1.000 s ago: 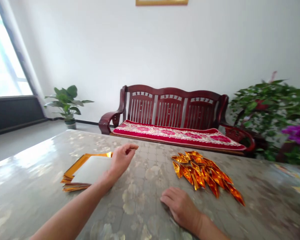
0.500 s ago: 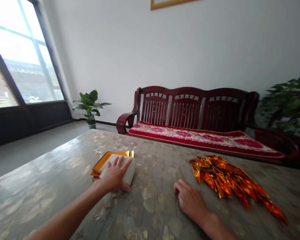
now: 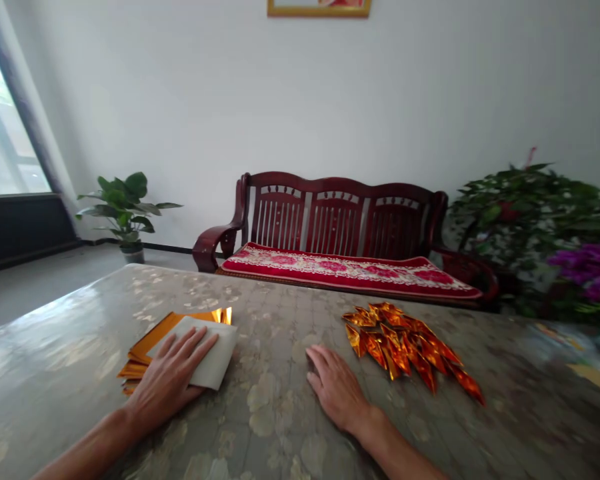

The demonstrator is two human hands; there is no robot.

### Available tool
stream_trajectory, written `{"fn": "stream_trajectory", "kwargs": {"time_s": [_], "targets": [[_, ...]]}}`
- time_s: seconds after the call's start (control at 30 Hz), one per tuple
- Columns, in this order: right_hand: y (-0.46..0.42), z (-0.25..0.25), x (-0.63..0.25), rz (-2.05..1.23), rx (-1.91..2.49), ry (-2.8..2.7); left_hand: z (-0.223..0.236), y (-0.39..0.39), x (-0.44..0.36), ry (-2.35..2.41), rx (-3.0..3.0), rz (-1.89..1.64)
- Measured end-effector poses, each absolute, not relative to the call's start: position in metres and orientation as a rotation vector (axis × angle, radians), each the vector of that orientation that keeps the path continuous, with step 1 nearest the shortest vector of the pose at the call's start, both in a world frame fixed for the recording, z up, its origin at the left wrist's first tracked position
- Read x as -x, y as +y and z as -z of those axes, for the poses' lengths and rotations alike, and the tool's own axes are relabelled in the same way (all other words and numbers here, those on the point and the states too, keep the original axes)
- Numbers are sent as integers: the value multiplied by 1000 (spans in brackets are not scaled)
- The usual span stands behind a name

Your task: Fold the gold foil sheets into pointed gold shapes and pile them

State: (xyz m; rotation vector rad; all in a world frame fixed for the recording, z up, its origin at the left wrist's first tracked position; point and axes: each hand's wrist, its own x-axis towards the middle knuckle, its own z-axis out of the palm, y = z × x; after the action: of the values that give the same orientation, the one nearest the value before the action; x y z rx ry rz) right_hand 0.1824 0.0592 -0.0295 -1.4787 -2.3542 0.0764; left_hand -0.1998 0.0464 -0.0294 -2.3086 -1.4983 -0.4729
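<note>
My left hand point(image 3: 173, 373) lies flat, fingers spread, on a whitish sheet of paper point(image 3: 223, 357). Beneath that sheet is a stack of gold foil paper point(image 3: 153, 339), its edges fanned out at the left; part of it is hidden by the hand and sheet. My right hand point(image 3: 335, 387) rests on the table with its fingers stretched out and nothing visible in it. Just beyond it, to the right, sits a pile of folded gold-orange foil pieces point(image 3: 405, 340), pointed at their ends.
A patterned, glossy cover lies over the table point(image 3: 265, 400). Clear plastic point(image 3: 560, 343) is at the far right. Behind the table stands a dark red wooden bench point(image 3: 330, 220) with a red floral cushion point(image 3: 330, 265). Potted plants point(image 3: 125, 207) flank the bench.
The view has turned right, so everything appears further left. My right hand's fingers have straightened from a loose curl. My left hand stays on the whitish sheet.
</note>
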Motion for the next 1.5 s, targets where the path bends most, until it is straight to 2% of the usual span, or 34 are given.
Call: {"fn": "stream_trajectory", "kwargs": {"time_s": [0.2, 0.77, 0.97, 1.13, 1.5], "targets": [[82, 26, -185, -195, 1663, -2367, 36, 57, 212, -1385, 2341, 586], [131, 31, -239, -4, 2040, -2202, 39, 101, 252, -988, 2431, 562], [133, 39, -249, 107, 1997, -2194, 25, 111, 262, -901, 2479, 374], [137, 53, -255, 356, 1779, -2211, 13, 95, 255, -934, 2525, 248], [142, 62, -259, 403, 1632, -2237, 23, 59, 226, -1217, 2380, 583]]}}
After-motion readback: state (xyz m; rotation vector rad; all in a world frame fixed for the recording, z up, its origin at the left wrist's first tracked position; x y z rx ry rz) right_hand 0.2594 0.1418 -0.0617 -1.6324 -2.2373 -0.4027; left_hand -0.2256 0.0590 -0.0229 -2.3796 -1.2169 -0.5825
